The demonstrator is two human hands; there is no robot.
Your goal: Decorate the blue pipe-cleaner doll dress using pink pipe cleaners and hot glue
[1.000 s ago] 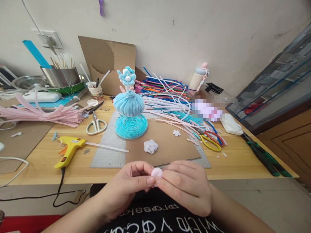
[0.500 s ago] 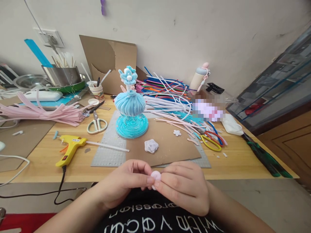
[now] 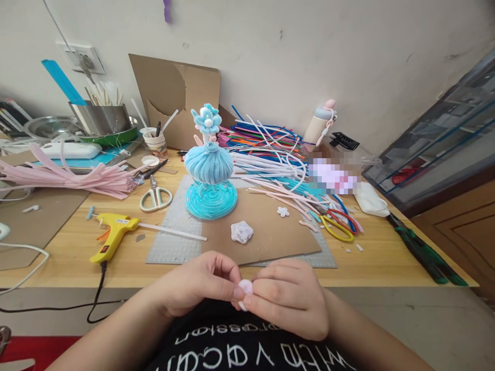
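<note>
- Nearest of all, the left hand [image 3: 197,288] and the right hand [image 3: 286,301] meet in front of the person's black shirt, just below the table [image 3: 386,268] edge.
- Both hands pinch a small pink round piece [image 3: 245,287] between thumb and fingertips; the other fingers are curled in, and the piece sits where the two hands touch.
- Just beyond the edge, a brown cardboard sheet [image 3: 270,232] lies on a grey cutting mat [image 3: 170,242], with a pale crumpled flower [image 3: 242,232] resting on the cardboard.
- To the left, a yellow glue gun [image 3: 112,234] lies on its side, its glue stick reaching onto the mat.
- Further back, a blue fuzzy-wire figure [image 3: 210,178] stands upright where mat and cardboard meet, pale green scissors [image 3: 155,197] beside it.
- On the right, yellow-handled scissors [image 3: 336,229] lie at the foot of a pile of coloured fuzzy wires [image 3: 266,154]; a pink bundle [image 3: 77,178] lies far left.
- At the back, a paper cup [image 3: 157,144], a metal pot [image 3: 102,118] and a cut cardboard panel [image 3: 174,98] stand near the wall.
</note>
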